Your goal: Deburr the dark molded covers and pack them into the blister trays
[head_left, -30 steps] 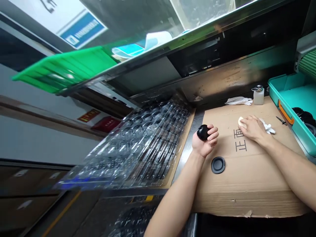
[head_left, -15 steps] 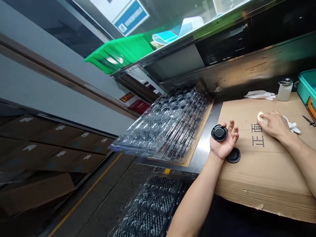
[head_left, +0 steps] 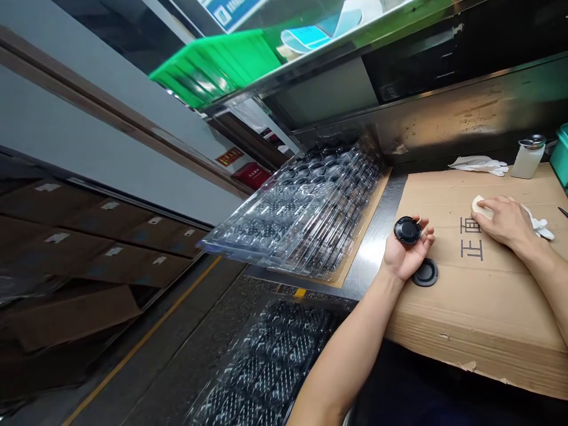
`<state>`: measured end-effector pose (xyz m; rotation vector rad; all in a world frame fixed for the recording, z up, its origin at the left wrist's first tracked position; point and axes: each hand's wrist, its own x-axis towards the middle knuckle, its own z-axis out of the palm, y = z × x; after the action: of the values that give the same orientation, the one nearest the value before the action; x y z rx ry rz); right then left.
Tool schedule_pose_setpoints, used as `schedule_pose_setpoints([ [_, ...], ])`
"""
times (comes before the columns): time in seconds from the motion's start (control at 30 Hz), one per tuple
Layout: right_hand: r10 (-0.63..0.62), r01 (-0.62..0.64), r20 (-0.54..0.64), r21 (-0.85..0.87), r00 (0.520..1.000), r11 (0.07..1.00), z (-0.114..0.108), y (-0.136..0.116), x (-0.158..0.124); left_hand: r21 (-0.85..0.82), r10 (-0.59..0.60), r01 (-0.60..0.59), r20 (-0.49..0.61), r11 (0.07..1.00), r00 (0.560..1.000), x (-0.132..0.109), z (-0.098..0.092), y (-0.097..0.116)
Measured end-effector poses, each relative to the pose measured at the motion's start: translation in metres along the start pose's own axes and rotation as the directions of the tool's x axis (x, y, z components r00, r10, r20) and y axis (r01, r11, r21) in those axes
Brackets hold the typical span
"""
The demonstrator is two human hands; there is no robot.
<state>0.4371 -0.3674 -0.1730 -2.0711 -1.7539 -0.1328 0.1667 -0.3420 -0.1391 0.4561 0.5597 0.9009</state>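
Note:
My left hand [head_left: 403, 259] is turned palm up above the cardboard, its fingers closed on a round black plastic cap [head_left: 407, 230] that tilts toward me. A second round black cap [head_left: 426, 273] lies on the cardboard just below that hand. My right hand [head_left: 508, 222] rests on the cardboard with its fingers on a small cream-coloured pad [head_left: 480, 206], perhaps a sponge. Part of the pad is hidden under the fingers. Beyond this hand lies a crumpled white cloth or glove [head_left: 539, 226].
Clear plastic trays [head_left: 310, 213] holding black parts are stacked left of the cardboard sheet [head_left: 444, 313]. More trays [head_left: 270, 367] sit lower down. A white glove [head_left: 479, 165], a pump bottle [head_left: 528, 158] and a teal bin [head_left: 561, 157] line the back. A green bin [head_left: 217, 65] stands on the shelf above.
My left hand has tipped the black cap to a different angle, and its fingers have curled more around it. The view has shifted slightly. My right hand stays on the pad.

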Motion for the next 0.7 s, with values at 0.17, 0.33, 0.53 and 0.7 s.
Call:
schedule_pose_setpoints([
  [0.17,0.009,-0.01,0.011,0.025,1.0,1.0,-0.001,-0.003,0.0,0.729,-0.018,-0.187,0.263,0.658,0.965,-0.018,-0.007,0.031],
  [0.33,0.019,-0.019,0.003,0.034,1.0,0.999,0.003,-0.006,0.0,0.867,-0.362,-0.492,0.435,-0.079,0.824,-0.026,-0.004,0.056],
  [0.53,0.028,-0.039,0.156,0.074,0.987,0.996,-0.009,-0.023,-0.006,0.4,-0.56,-0.792,0.561,-0.462,0.61,-0.021,-0.032,0.042],
  [0.7,0.083,-0.093,0.147,0.069,0.986,0.993,-0.005,-0.027,-0.003,0.334,-0.503,-0.822,0.664,-0.462,0.553,-0.008,-0.035,0.046],
])
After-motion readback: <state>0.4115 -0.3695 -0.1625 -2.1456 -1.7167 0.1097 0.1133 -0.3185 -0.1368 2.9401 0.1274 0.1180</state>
